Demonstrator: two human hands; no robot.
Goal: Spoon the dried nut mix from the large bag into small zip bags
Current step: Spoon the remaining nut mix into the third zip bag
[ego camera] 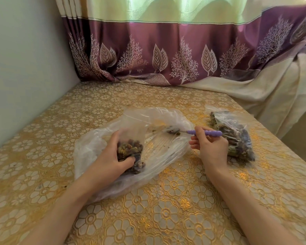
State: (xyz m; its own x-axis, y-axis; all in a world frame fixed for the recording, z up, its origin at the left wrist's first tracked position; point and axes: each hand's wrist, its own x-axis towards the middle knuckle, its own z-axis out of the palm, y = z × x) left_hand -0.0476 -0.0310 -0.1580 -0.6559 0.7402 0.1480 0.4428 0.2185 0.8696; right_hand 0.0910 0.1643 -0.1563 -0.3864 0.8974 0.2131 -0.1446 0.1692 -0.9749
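A large clear plastic bag (166, 144) lies nearly flat at the table's middle, with only a few nut bits inside. My left hand (111, 156) grips a small zip bag (131, 149) partly filled with brown and green nut mix, held upright over the large bag. My right hand (210, 147) pinches the purple handle of a spoon (204, 132). The spoon's metal bowl lies inside the large bag's mouth, among loose bits. A filled small zip bag (237, 137) lies on the table just right of my right hand.
A gold floral tablecloth (166, 209) covers the table. A purple leaf-patterned curtain (166, 59) hangs along the far edge and drapes over the right side. A pale wall (25, 76) borders the left. The table's right edge drops off near the filled bag.
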